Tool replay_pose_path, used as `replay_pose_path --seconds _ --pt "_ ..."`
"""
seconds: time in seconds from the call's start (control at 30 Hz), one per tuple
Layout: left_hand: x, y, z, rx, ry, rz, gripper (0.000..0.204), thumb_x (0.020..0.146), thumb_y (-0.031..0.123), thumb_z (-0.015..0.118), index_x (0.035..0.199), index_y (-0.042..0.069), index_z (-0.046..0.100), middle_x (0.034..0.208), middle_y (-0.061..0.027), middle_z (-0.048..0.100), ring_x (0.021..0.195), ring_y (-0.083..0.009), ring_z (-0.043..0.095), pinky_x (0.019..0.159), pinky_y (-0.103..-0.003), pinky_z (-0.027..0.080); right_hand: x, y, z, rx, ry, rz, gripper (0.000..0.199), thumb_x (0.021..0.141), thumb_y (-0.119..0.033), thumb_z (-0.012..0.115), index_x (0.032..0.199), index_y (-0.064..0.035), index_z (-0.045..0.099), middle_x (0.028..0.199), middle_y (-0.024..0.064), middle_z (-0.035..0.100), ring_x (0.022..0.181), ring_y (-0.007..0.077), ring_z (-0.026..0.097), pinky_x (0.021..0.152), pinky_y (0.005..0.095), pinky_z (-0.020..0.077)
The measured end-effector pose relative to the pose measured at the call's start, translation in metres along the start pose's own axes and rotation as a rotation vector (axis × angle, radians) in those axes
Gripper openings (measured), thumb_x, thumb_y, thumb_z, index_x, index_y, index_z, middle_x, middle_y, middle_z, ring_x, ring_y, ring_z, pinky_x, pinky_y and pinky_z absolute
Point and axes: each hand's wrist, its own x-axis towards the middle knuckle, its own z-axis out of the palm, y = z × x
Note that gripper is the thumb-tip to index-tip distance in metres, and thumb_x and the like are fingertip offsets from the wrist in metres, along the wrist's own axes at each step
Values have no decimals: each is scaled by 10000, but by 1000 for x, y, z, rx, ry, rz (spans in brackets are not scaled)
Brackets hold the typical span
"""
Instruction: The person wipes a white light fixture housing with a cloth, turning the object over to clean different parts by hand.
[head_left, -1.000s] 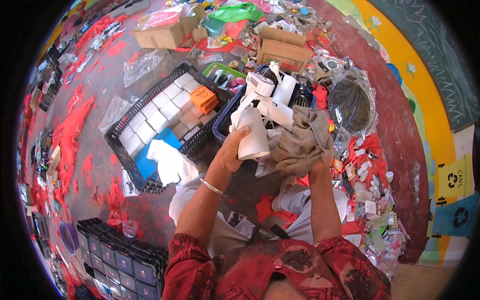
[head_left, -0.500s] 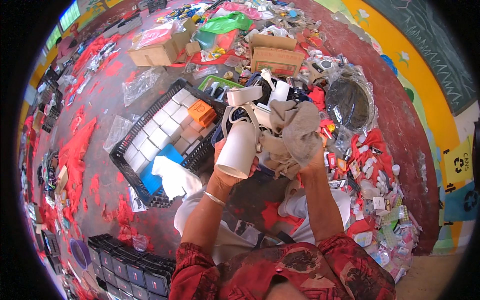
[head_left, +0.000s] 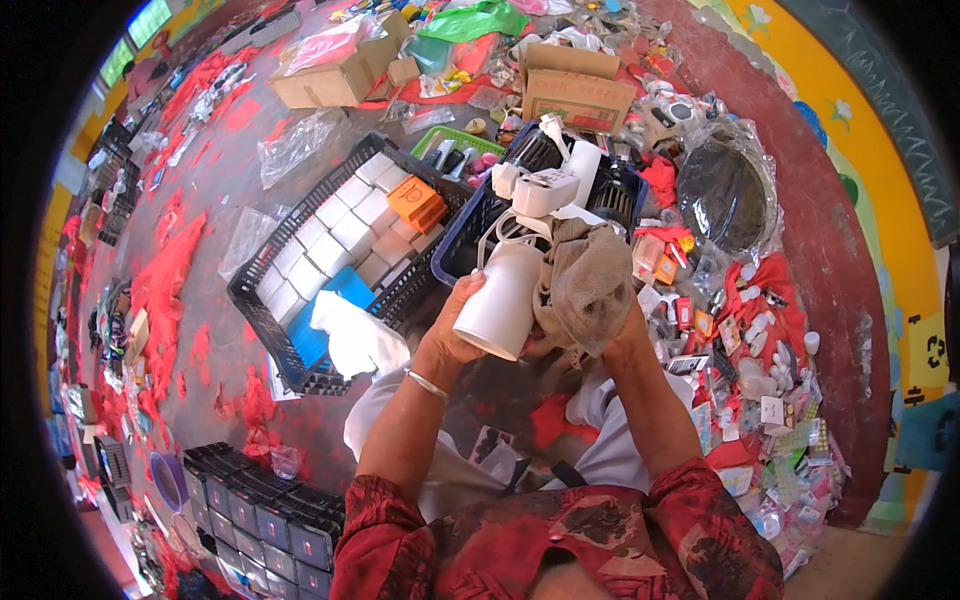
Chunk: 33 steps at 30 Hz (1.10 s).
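A white cylindrical appliance (head_left: 497, 302) tilts in front of me, its wide end toward me. My left hand (head_left: 455, 322) is closed round its left side. White cord loops at its top, beside a white blocky piece (head_left: 545, 190). A crumpled brown-beige cloth (head_left: 588, 285) presses against the cylinder's right side, gripped by my right hand (head_left: 628, 338), whose fingers are largely covered by it. Just beyond is a dark blue basket (head_left: 447, 262) with another white cylinder (head_left: 581, 165) and dark ribbed items in it.
At left, a black crate (head_left: 243, 300) holds several white boxes, orange boxes (head_left: 416, 203) and a white cloth (head_left: 352, 335). Cardboard boxes (head_left: 572, 100) stand beyond. Loose small goods (head_left: 770, 400) pile up at right. Stacked black boxes (head_left: 265, 530) sit at lower left.
The cloth has come in against the cylinder's side and bunched up there. The cylinder has turned slightly, with its cord shifting at the top. The whole view has swung a little.
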Motion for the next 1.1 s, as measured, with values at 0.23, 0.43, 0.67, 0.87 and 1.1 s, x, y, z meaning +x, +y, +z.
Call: replay_pose_path --seconds 0.23,0.43,0.67,0.87,1.1 --pt "17 -5 28 470 163 200 935 687 584 649 1381 100 254 1263 -145 463 1085 -336 530 822 -489 485 -7 -30 -11 -1042 74 -360 293 904 -183 492 1153 -33 456 1047 66 529 953 167 548 808 321 480" --pt "36 -23 21 787 305 389 919 690 464 689 1392 94 224 1319 -117 397 1120 -309 497 814 -455 503 -10 -33 -10 -1001 165 -462 262 883 -121 508 1126 -25 521 1030 66 586 902 151 588 784 284 492" --pt "49 -28 6 474 279 269 800 677 436 639 1320 51 361 1169 -168 524 981 -275 576 758 -392 529 -14 -44 -7 -1507 46 -599 316 850 -89 568 1150 -1 526 1043 54 605 911 121 583 825 273 476" --pt "38 -17 8 343 105 209 797 651 452 624 1287 27 398 1071 -162 581 875 -301 622 658 -332 527 -20 -115 -20 -898 53 -750 304 914 -246 463 1135 -46 519 1047 83 575 927 214 583 794 357 506" --pt "30 -14 17 489 -41 131 913 601 405 664 1340 10 304 1080 -239 551 825 -336 633 618 -366 575 -30 -133 -44 -900 626 -617 344 902 -246 496 1196 -69 508 1099 82 586 960 209 592 798 356 524"
